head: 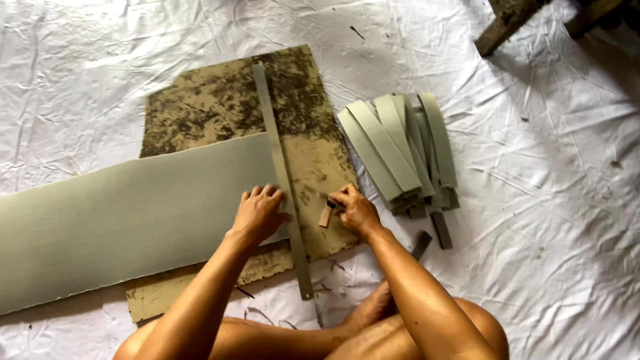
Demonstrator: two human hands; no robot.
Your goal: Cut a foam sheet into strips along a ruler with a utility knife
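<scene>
Ruler (283, 180) is running lengthwise away from me; my left hand (259, 213) is pressing flat on it; my right hand (355, 210), just right, is clenching a small cutter (326, 215).

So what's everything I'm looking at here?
white sheet: one, crumpled, covering the floor
board: one, brown with dark stains, lying on the sheet
grey sheet: one large piece, across the board's left side
metal ruler: one, grey, along the grey sheet's right edge
cut strips: a pile, grey, right of the board
wooden pieces: dark, top right corner
left hand: pressing on the ruler
right hand: grip on a small cutting tool
</scene>
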